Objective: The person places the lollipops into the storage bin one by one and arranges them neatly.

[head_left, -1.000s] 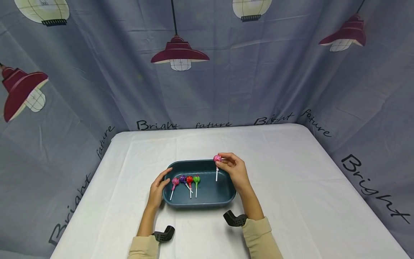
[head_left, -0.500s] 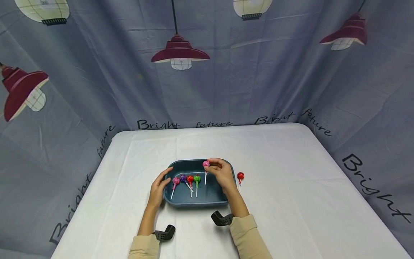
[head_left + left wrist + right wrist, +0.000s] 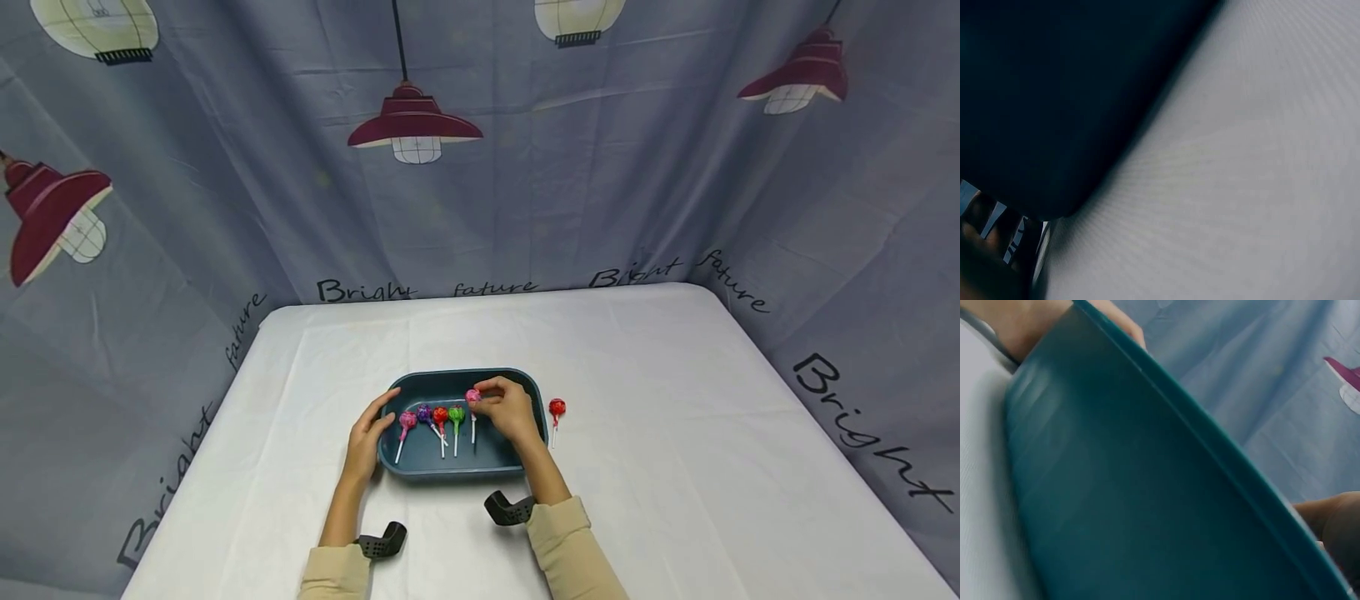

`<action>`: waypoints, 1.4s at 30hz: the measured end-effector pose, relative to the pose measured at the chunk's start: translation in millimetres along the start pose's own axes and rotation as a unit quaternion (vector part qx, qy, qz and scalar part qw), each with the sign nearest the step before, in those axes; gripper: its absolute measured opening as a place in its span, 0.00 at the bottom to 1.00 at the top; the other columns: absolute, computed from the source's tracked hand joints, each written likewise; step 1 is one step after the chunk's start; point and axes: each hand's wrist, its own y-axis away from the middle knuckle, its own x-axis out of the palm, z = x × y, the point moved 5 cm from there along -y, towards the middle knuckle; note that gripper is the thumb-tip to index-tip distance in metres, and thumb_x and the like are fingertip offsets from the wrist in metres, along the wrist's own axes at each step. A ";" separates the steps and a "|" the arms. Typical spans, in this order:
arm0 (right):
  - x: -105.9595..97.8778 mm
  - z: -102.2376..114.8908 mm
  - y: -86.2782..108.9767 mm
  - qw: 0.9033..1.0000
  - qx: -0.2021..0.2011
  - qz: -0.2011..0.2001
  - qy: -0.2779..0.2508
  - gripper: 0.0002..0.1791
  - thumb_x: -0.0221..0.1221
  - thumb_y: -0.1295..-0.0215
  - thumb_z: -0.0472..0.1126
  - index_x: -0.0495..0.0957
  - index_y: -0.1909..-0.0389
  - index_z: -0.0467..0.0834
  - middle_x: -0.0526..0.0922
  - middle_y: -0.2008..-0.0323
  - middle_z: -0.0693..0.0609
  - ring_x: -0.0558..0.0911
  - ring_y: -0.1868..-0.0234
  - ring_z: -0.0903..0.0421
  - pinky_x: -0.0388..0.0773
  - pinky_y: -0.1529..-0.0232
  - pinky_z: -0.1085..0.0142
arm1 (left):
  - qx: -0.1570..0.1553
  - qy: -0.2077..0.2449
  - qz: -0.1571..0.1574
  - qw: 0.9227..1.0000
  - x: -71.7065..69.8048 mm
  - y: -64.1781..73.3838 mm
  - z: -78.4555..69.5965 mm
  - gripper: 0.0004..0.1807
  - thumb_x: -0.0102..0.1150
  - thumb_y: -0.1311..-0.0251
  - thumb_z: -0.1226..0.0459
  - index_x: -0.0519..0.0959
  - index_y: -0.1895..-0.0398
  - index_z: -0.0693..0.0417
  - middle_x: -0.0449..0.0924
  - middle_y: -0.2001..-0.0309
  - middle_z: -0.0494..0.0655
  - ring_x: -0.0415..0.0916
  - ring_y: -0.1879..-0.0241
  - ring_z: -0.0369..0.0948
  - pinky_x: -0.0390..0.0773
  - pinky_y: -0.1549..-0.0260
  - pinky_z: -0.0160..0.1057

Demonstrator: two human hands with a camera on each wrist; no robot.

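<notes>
A dark teal tray [image 3: 480, 475] lies on the white-covered table. My left hand [image 3: 365, 433] holds its left end, thumb and fingers at the rim. Over the tray's right half, my right hand [image 3: 506, 408] pinches a pink lollipop [image 3: 472, 396] by its head, stick pointing down. In a row to its left inside the tray lie another pink lollipop [image 3: 407, 419], a purple one [image 3: 424, 413], a red one [image 3: 440, 414] and a green lollipop [image 3: 456, 413]. The tray wall [image 3: 1129, 462] fills much of the right wrist view, hiding most of the right hand there.
One more red lollipop [image 3: 557, 407] lies on the table [image 3: 675, 433], just right of the tray. A grey curtain [image 3: 465, 217] printed with lamps and lettering surrounds the table at the back and sides.
My right hand has moved left and lower into the tray with the pink lollipop, uncovering the red lollipop on the table. My left hand has stayed at the tray's left end.
</notes>
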 end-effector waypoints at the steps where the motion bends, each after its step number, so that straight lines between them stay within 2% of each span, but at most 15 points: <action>1: 0.4 -0.4 0.5 1.000 0.000 -0.001 0.009 0.14 0.68 0.52 0.33 0.80 0.62 0.37 0.84 0.67 0.45 0.83 0.70 0.55 0.78 0.68 0.63 | 0.001 0.000 0.000 1.000 -0.1 0.1 0.1 0.20 0.43 0.35 0.73 0.69 0.40 0.63 0.65 0.37 0.55 0.54 0.34 0.44 0.54 0.41 0.25; 14: -0.4 -3.6 5.4 0.994 0.025 0.010 0.107 0.11 0.70 0.55 0.33 0.81 0.69 0.37 0.84 0.73 0.47 0.79 0.70 0.55 0.73 0.70 0.63 | -0.003 0.005 -0.002 1.000 0.2 0.2 0.1 0.20 0.44 0.36 0.73 0.69 0.40 0.64 0.65 0.37 0.56 0.54 0.34 0.44 0.54 0.41 0.25; 18: -0.2 -5.7 4.8 0.993 0.032 0.017 0.109 0.10 0.70 0.55 0.32 0.81 0.69 0.36 0.83 0.74 0.48 0.79 0.72 0.56 0.75 0.71 0.65 | -0.002 0.001 -0.004 1.000 0.6 0.5 0.1 0.20 0.44 0.36 0.73 0.69 0.40 0.64 0.65 0.37 0.56 0.54 0.34 0.45 0.54 0.41 0.25; 24: 3.5 -6.1 1.6 0.993 0.022 0.031 0.114 0.11 0.69 0.55 0.29 0.80 0.69 0.36 0.82 0.74 0.48 0.78 0.73 0.57 0.74 0.72 0.65 | 0.004 0.004 -0.003 1.000 0.2 0.2 0.6 0.20 0.44 0.36 0.73 0.69 0.40 0.64 0.65 0.37 0.56 0.54 0.34 0.44 0.54 0.41 0.26; 36: 5.0 -4.5 0.9 0.989 0.021 0.023 0.147 0.10 0.69 0.55 0.29 0.79 0.71 0.36 0.81 0.75 0.48 0.77 0.73 0.57 0.73 0.73 0.66 | 0.000 0.008 -0.003 1.000 0.8 1.4 -0.1 0.20 0.43 0.35 0.72 0.68 0.39 0.64 0.65 0.37 0.55 0.54 0.34 0.43 0.54 0.41 0.27; 42: 6.7 -6.1 -0.6 0.989 0.011 0.020 0.146 0.10 0.69 0.57 0.29 0.79 0.73 0.36 0.81 0.76 0.48 0.78 0.74 0.56 0.75 0.71 0.64 | 0.009 -0.002 -0.001 1.000 -0.1 0.0 -0.3 0.20 0.44 0.36 0.73 0.69 0.40 0.64 0.66 0.37 0.56 0.54 0.34 0.44 0.54 0.41 0.26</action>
